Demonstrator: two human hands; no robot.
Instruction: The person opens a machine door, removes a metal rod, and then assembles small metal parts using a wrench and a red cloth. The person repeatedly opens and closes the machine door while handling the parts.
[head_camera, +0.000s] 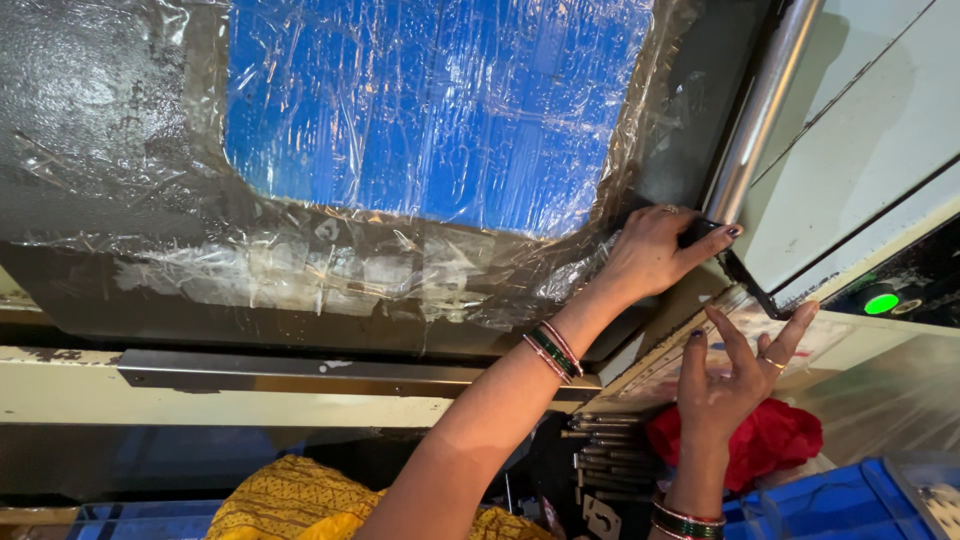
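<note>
Crinkly, shiny clear plastic film (330, 250) covered a smooth blue panel (440, 100) in the upper middle. At the upper right stood a glossy metal bar (765, 100). Soft red cloth (775, 440) lay at the lower right, beside dull grey metal rods (605, 450).

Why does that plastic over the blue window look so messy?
The clear plastic film over the blue panel is wrinkled and bunched along its lower edge instead of lying flat. The left hand presses its corner beside the metal bar. The right hand is open, holding nothing.
</note>
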